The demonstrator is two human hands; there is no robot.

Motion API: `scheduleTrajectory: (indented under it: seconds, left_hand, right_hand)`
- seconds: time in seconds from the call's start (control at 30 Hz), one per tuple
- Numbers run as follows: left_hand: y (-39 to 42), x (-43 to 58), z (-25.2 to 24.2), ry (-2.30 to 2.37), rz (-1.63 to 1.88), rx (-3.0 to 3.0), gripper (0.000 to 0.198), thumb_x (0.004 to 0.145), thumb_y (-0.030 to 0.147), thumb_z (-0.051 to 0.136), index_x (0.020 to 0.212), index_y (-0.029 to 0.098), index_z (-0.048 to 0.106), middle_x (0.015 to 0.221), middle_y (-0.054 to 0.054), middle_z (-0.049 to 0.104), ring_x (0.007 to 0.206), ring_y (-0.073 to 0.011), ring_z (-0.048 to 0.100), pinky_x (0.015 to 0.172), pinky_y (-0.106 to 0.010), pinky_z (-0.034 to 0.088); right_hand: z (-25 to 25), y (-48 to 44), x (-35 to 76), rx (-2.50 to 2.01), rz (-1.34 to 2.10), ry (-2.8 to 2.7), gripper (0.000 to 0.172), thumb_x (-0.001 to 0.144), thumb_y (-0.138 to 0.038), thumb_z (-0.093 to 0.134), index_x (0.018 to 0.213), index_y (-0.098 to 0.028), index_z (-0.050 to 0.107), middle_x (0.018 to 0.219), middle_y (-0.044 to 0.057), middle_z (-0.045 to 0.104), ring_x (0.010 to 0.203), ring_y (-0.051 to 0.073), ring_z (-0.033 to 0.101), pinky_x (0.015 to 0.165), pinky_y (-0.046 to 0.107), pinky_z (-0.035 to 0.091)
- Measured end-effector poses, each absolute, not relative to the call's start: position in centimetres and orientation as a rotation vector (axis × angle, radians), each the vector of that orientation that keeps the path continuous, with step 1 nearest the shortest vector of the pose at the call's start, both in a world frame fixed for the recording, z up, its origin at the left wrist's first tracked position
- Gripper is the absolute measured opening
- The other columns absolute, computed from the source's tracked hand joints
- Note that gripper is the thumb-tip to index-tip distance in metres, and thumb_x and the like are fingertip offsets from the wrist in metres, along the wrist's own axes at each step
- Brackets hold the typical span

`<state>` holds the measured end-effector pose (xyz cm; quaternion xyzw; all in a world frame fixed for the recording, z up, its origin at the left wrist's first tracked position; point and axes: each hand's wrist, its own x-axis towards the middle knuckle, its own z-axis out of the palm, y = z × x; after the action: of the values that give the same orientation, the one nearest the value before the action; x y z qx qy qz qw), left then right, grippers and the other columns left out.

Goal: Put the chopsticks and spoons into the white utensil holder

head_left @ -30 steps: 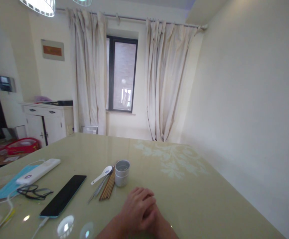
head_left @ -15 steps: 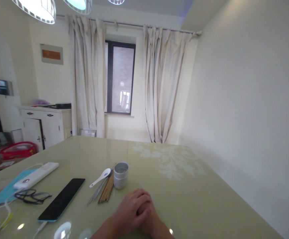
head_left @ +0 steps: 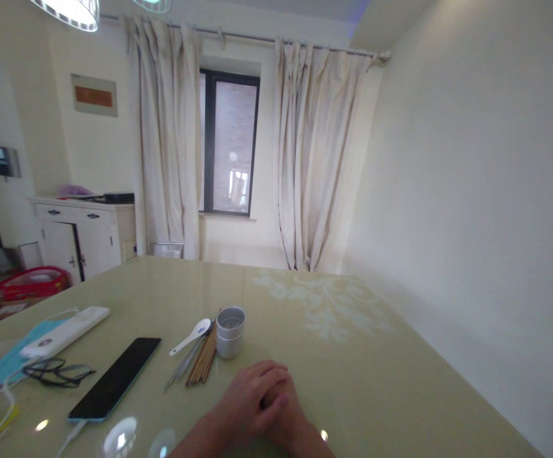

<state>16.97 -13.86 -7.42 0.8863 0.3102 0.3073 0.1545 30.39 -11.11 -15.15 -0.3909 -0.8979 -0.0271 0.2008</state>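
Nothing moved: left hand [head_left: 250, 397] clasps right hand [head_left: 290, 416], fingers [head_left: 271, 376] closed, empty, near cup [head_left: 230, 331] and chopsticks [head_left: 203, 361].

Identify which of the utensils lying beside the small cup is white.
The spoon, leftmost of the three; the chopsticks are brown wood and the thin tool between them is grey metal.

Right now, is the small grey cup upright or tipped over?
Upright: the grey cup stands on its base on the table, open mouth facing up, beside the chopsticks.
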Motion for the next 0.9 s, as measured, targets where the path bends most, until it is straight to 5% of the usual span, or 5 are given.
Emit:
scheduleTrajectory:
  seconds: [0.37, 0.67, 0.9]
  left_hand:
    - [-14.0, 16.7, -7.6, 1.025, 0.839, 2.476, 0.046, 0.1, 0.044, 0.058, 0.142, 0.025, 0.063, 0.138, -0.009, 0.074, 0.125, -0.0275, 0.071, 0.109, -0.039, 0.056]
    - [-14.0, 17.0, -7.3, 0.98, 0.885, 2.518, 0.035, 0.104, 0.04, 0.052, 0.132, 0.029, 0.07, 0.129, -0.005, 0.079, 0.114, -0.0239, 0.075, 0.103, -0.034, 0.057]
    - [-13.9, 16.8, -7.2, 0.989, 0.915, 2.518, 0.034, 0.102, 0.038, 0.053, 0.128, 0.028, 0.072, 0.124, -0.005, 0.081, 0.108, -0.0226, 0.077, 0.098, -0.031, 0.059]
  right_hand:
    - [-12.0, -12.2, 30.2, -1.237, -0.023, -2.363, 0.013, 0.089, -0.028, 0.068, 0.094, -0.023, 0.078, 0.086, 0.006, 0.082, 0.072, 0.022, 0.073, 0.062, 0.025, 0.051]
    - [-14.1, -11.6, 30.3, -1.107, -0.066, -2.348, 0.017, 0.088, -0.022, 0.067, 0.101, -0.024, 0.078, 0.097, 0.006, 0.083, 0.087, 0.024, 0.075, 0.077, 0.029, 0.057]
    - [-13.6, -11.9, 30.2, -1.101, -0.019, -2.347, 0.014, 0.088, -0.022, 0.068, 0.097, -0.024, 0.078, 0.092, 0.005, 0.083, 0.081, 0.022, 0.075, 0.073, 0.027, 0.055]
